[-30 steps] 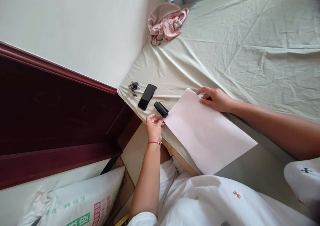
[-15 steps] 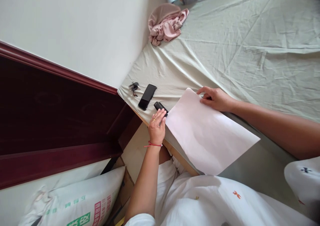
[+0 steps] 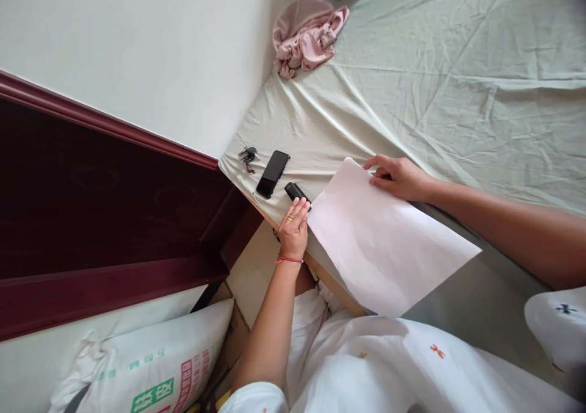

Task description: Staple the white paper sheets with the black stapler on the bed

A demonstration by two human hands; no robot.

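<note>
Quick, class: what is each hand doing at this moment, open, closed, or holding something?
Left hand: open, fingers flat at the corner of the sheet of paper, by the black stapler.
Right hand: fingers curled on the paper's far edge, pressing it to the bed.

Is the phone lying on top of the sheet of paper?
No, the phone lies on the bedsheet beside the keys, apart from the paper that the right hand touches.

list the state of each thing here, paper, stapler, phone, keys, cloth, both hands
paper: flat on the bed, unfolded, near corner past the edge
stapler: lying closed at the paper's corner
phone: lying flat, screen dark
keys: bunched beside the phone
pink cloth: crumpled by the wall
left hand: open, fingers on the stapler
right hand: pinching the paper's far edge
</note>
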